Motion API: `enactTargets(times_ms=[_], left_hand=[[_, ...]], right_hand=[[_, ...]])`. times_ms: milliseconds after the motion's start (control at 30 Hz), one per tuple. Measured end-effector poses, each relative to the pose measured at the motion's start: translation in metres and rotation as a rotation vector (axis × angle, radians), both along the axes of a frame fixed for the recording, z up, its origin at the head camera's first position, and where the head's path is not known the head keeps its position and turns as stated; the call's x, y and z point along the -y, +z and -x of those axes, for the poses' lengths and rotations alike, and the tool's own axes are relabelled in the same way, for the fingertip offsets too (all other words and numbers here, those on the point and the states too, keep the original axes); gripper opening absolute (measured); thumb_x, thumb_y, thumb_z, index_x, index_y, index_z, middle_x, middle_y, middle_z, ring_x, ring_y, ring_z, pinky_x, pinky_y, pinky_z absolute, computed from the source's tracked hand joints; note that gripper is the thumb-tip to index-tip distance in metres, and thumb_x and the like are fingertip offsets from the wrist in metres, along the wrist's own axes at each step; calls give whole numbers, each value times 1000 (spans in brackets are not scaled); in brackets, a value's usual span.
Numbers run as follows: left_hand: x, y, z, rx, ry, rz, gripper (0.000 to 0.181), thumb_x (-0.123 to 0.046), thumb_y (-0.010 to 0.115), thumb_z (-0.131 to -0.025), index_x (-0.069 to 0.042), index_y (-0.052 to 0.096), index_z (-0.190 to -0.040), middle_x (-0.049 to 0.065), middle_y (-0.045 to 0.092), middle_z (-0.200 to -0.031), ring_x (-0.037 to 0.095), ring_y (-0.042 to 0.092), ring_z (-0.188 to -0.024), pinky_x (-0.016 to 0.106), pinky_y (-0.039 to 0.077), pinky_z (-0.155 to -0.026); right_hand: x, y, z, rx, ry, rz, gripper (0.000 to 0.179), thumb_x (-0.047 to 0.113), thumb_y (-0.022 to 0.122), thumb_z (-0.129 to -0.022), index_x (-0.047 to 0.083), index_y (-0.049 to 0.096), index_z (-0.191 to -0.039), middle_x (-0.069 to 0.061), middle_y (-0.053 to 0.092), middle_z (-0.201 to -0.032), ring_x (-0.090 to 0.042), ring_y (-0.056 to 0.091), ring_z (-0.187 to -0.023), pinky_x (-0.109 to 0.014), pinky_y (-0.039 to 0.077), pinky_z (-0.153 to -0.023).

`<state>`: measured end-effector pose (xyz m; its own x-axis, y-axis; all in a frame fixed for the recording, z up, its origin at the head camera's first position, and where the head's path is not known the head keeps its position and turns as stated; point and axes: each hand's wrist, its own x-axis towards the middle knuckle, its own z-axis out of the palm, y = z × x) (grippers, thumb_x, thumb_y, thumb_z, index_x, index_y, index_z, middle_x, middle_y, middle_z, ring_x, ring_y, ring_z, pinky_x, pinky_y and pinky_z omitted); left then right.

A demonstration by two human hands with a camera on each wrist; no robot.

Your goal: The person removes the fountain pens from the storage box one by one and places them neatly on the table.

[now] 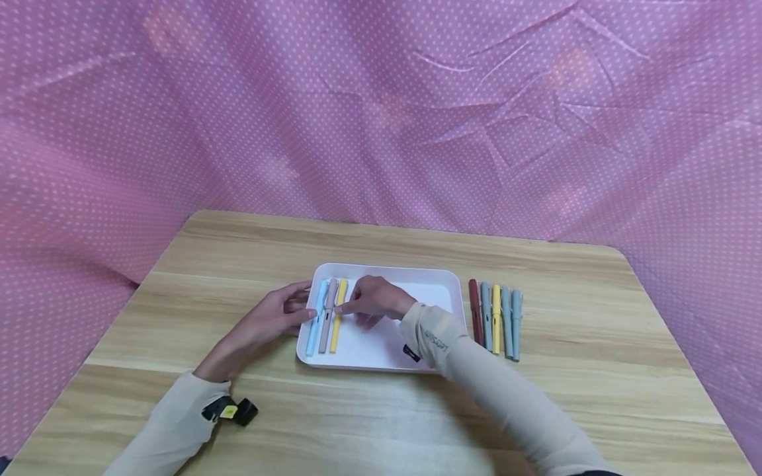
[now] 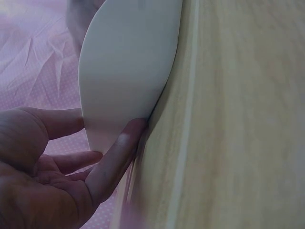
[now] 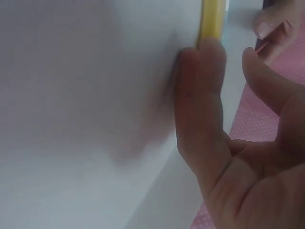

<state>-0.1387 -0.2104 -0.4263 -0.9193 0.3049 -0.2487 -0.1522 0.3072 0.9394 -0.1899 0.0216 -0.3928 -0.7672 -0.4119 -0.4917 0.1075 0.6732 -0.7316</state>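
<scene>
Yellow pen (image 1: 336,330), lying lengthwise in the white tray (image 1: 387,354), to the right of a mauve-grey pen (image 1: 325,327) and a light blue pen (image 1: 313,334). Right hand (image 1: 380,301): fingers extended without grasping, the tips of two overlapping the yellow pen in the right wrist view — the thumb stands apart from them. Left hand (image 1: 268,317): holding the tray's left edge, thumb at the rim, fingers against the outer wall. A row of five pens (image 1: 496,324) lies on the wooden table (image 1: 309,423), just beyond the tray's right side.
</scene>
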Motion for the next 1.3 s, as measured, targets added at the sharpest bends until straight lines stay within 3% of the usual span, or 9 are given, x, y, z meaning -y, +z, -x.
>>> enactTargets(times_ms=[267, 533, 733, 1067, 1300], left_hand=[[0, 1, 0, 8, 5, 15, 74, -9, 65, -102, 3, 24, -162, 30, 43, -152, 40, 57, -128, 37, 62, -92], [-1, 1, 0, 51, 24, 30, 74, -11, 66, -103, -1, 25, -163, 27, 44, -154, 39, 56, -130, 36, 62, -93], [-1, 1, -1, 25, 14, 16, 74, -10, 66, -102, 1, 25, -162, 29, 43, -153, 40, 56, -129, 37, 62, -93], [1, 0, -2, 17, 7, 27, 73, -13, 66, -103, 0, 26, -162, 29, 50, -146, 39, 58, -126, 39, 62, -93], [1, 0, -1, 10, 1, 2, 73, -11, 66, -103, 2, 25, -162, 29, 50, -145, 38, 60, -123, 38, 63, -92]], right_hand=[[8, -7, 2, -40, 9, -60, 29, 30, 79, -95, 3, 67, -91, -8, 67, -72, -16, 63, -59, -27, 62, -58], [15, -9, 2, -73, 15, -137, 29, 30, 79, -94, 4, 68, -92, -8, 69, -74, -15, 64, -59, -25, 61, -57], [13, -7, 2, -69, 36, -186, 27, 28, 81, -93, 5, 68, -89, -9, 71, -74, -16, 66, -60, -25, 60, -57], [12, -6, 0, -68, 49, -169, 26, 22, 81, -93, 3, 64, -93, -10, 71, -75, -16, 67, -60, -26, 62, -57], [14, -9, -1, -63, 35, -186, 25, 22, 80, -93, 3, 68, -82, -10, 72, -68, -16, 67, -54, -26, 61, -53]])
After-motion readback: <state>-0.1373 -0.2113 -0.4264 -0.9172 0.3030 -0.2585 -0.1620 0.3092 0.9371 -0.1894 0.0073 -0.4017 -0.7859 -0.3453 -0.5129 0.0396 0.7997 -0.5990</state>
